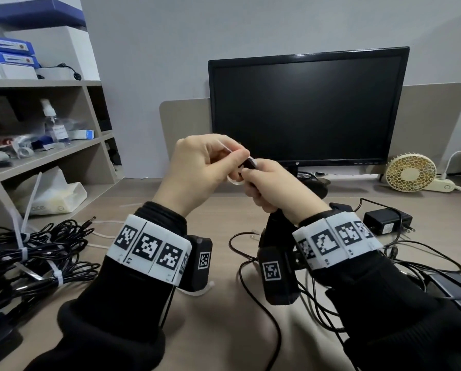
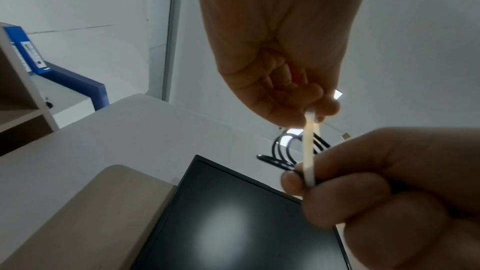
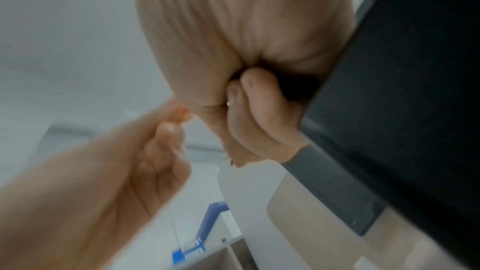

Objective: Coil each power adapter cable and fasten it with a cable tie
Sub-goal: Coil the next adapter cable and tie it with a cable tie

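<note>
Both hands are raised in front of the monitor. My right hand grips a coiled black adapter cable, whose loops stick out past the fingers in the left wrist view. A white cable tie wraps the coil at my right thumb and runs up to my left hand, which pinches its free end between thumb and fingers. In the head view the left hand sits just above and left of the right, with a loop of the tie showing below them. The adapter body is hidden.
Several tied cable bundles lie at the desk's left. Loose black cables and adapters sprawl at the right. A spare tie lies under my left wrist. Behind stand a monitor, a small fan and a shelf.
</note>
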Demonstrator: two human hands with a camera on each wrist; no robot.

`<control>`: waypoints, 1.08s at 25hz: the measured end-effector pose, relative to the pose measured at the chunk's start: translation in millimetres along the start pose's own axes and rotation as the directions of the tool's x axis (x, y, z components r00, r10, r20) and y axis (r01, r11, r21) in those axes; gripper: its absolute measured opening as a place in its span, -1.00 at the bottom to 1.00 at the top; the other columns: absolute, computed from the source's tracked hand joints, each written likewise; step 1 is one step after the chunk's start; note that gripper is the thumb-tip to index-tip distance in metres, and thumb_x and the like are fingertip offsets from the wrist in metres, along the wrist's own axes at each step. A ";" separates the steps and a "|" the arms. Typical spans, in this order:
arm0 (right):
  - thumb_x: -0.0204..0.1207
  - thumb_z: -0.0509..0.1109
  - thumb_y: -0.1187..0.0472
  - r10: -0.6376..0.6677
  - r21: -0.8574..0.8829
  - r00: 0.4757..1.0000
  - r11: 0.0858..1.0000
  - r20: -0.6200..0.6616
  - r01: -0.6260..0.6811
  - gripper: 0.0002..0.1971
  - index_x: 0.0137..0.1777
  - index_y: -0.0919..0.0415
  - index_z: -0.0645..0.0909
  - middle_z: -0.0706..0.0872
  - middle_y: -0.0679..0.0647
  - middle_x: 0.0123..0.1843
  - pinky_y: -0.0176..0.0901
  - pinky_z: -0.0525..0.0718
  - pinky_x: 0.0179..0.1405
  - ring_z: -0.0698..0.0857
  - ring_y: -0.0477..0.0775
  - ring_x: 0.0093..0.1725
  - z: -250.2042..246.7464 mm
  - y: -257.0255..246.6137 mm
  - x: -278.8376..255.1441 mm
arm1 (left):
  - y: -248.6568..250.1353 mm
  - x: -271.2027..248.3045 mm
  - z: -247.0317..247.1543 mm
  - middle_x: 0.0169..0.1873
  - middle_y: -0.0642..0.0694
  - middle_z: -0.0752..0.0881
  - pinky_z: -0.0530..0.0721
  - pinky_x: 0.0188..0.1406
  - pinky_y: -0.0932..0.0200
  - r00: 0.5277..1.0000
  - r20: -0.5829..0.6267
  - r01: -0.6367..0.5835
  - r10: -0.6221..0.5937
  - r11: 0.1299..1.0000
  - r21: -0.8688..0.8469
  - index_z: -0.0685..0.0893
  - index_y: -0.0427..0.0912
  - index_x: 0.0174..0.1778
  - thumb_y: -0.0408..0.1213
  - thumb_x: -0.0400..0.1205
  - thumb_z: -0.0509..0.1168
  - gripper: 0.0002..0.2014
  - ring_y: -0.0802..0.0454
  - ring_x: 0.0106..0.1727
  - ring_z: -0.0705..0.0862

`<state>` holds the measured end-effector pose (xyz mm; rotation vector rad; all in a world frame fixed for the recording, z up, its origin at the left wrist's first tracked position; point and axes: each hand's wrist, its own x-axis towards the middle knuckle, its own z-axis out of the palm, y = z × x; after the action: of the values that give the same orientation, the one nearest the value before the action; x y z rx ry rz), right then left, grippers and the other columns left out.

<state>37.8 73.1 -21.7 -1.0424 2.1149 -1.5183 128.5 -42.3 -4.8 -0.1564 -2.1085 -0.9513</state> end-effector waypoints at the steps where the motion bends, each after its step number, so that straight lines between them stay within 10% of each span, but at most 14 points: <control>1: 0.71 0.11 0.20 0.054 0.164 0.997 0.984 0.051 -0.062 -0.81 -0.13 0.13 0.47 0.38 -0.04 -0.50 -0.37 0.14 -0.75 0.25 -0.16 -0.64 -4.3 -1.2 -1.3 | -0.6 -0.4 -2.7 -0.40 -0.10 0.78 0.61 -0.37 0.32 1.000 0.025 0.017 -0.016 0.999 -0.028 0.79 -0.19 -0.15 -0.31 0.59 0.40 -0.93 0.15 -0.42 0.71; 6: 0.57 0.16 0.00 0.083 0.594 0.957 0.768 0.279 -0.240 -0.74 -0.28 0.11 0.44 0.22 -0.11 -0.57 -0.39 -0.03 -0.72 0.11 -0.19 -0.68 -20.3 -5.4 -8.6 | -7.9 -2.9 0.4 -0.28 -0.12 0.82 0.68 -0.25 0.17 0.996 0.079 0.051 -0.045 0.995 -0.080 0.82 -0.14 -0.09 -0.31 0.56 0.43 -0.92 0.08 -0.34 0.72; 12: 0.61 0.25 -0.16 0.118 0.657 0.983 0.732 0.140 -0.182 -0.59 -0.38 0.04 0.36 0.21 -0.16 -0.65 -0.42 -0.01 -0.79 0.13 -0.23 -0.74 -17.7 0.6 -3.0 | -3.1 -4.4 5.2 -0.17 -0.02 0.82 0.75 -0.02 0.15 0.994 0.113 0.011 -0.012 1.000 0.012 0.78 -0.08 0.04 -0.40 0.45 0.53 -0.73 0.06 -0.10 0.79; 19: 0.58 0.27 -0.15 0.075 0.836 0.983 0.519 0.166 -0.181 -0.70 -0.20 0.07 0.49 0.69 -0.09 -0.42 -0.47 0.08 -0.84 0.22 -0.21 -0.77 -28.2 5.3 -1.1 | -2.3 -4.1 -8.3 -0.22 0.06 0.83 0.75 -0.04 -0.01 1.000 -0.007 -0.004 0.004 0.998 0.061 0.72 -0.12 -0.08 -0.42 0.49 0.48 -0.84 0.11 -0.18 0.80; 27: 0.41 0.44 -0.10 0.118 0.808 0.991 0.575 0.068 -0.125 -0.72 -0.19 0.10 0.53 0.68 -0.09 -0.43 -0.47 0.05 -0.79 0.20 -0.21 -0.74 -20.8 -0.8 -3.3 | 8.1 -4.6 -12.9 -0.21 0.06 0.82 0.68 -0.25 0.32 0.999 -0.011 -0.044 0.045 0.997 0.061 0.70 -0.13 -0.06 -0.46 0.48 0.48 -0.80 0.15 -0.21 0.79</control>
<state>27.0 89.3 -13.6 -0.5162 1.1400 -2.0667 142.9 -44.4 1.7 -0.1650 -2.1111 -0.8586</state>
